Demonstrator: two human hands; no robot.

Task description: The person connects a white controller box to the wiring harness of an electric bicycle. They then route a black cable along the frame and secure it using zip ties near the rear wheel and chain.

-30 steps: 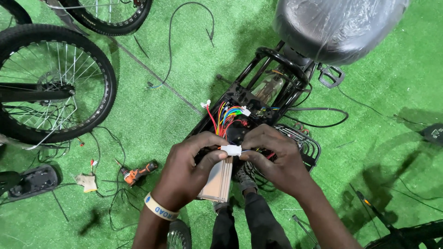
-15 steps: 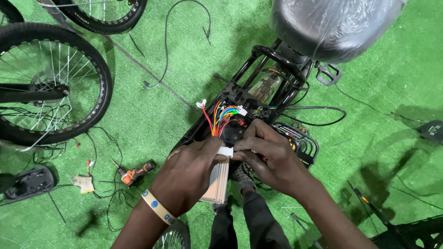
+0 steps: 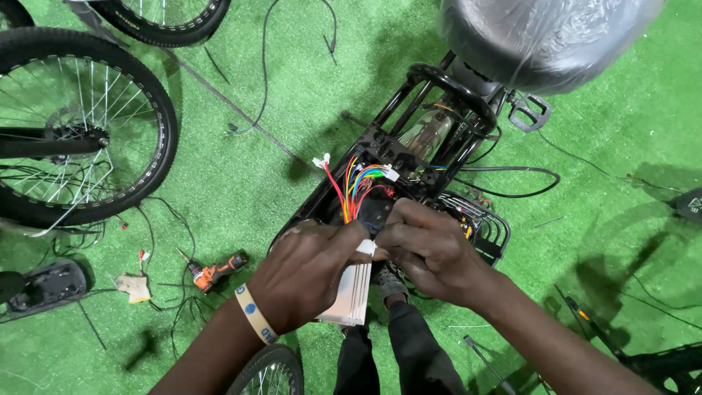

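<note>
Head cam: L hand [image 3: 311, 274] grips silver controller box [image 3: 349, 296] beside bike frame [image 3: 409, 157]; R hand [image 3: 431, 252] pinches white connector [image 3: 365, 247] atop it. Step, I judge: mating plug under coloured wires [image 3: 355, 190]. Next needs straight alignment, firm push.

Bright wires against black and green

Red, orange, yellow, blue and green wires [image 3: 358, 186] fan over a black bike frame [image 3: 431, 132]; the ribbed box [image 3: 351, 296] is silver-white, the floor [image 3: 241, 168] grass green, the drill [image 3: 216, 271] orange and black, the wristband [image 3: 256, 316] yellow with blue.
</note>
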